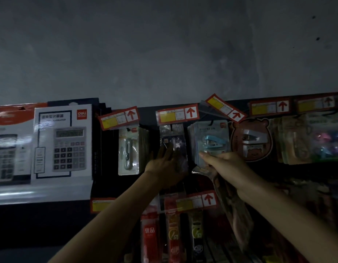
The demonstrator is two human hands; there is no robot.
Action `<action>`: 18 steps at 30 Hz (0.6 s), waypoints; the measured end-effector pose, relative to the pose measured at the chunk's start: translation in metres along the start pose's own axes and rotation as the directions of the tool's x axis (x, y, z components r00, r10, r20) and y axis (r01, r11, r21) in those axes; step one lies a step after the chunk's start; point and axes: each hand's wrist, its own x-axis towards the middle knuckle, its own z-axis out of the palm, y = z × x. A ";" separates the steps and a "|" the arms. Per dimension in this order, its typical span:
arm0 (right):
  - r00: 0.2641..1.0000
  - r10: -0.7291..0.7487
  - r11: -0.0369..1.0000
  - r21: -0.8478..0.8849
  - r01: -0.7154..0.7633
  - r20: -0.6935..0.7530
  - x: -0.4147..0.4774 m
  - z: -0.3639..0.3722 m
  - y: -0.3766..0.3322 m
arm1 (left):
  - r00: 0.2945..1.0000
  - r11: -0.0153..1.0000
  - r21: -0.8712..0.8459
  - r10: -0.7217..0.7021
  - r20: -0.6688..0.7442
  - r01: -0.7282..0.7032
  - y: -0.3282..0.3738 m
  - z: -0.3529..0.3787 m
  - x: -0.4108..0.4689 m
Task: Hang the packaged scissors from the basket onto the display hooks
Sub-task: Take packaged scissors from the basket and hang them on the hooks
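The scene is dim. My left hand reaches up to a dark clear-fronted package that hangs on a display hook, fingers spread against its lower part. My right hand grips the top of a long clear packaged scissors, which hangs down below the hand. This hand is just under a hanging pack with a blue stapler. A white pack of folding scissors hangs to the left. The basket is out of view.
Red price tags with arrows sit above each hook. Calculator boxes stand on the left. A bear-shaped stapler pack and pastel packs hang on the right. More hanging packs fill the row below.
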 end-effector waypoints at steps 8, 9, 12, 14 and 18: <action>0.999 0.027 1.000 -0.008 -0.027 -0.040 0.000 -0.008 0.006 | 1.000 1.000 -0.004 0.003 -0.026 -0.003 -0.001 0.004 0.000; 0.999 0.033 0.999 0.001 -0.033 -0.041 0.000 -0.009 0.006 | 0.999 1.000 -0.018 0.007 -0.044 -0.007 -0.001 0.003 -0.001; 0.999 0.036 0.999 0.034 -0.035 -0.040 0.000 -0.010 0.003 | 0.995 0.998 -0.055 0.002 -0.103 -0.008 -0.002 0.001 -0.004; 0.997 0.065 0.998 0.024 -0.064 -0.035 0.002 -0.007 0.003 | 0.990 0.998 -0.053 0.012 -0.139 -0.020 -0.001 0.001 -0.009; 0.995 0.093 0.992 0.083 -0.092 -0.016 0.007 0.003 0.004 | 0.976 0.998 -0.022 0.051 -0.214 -0.057 0.002 -0.002 -0.028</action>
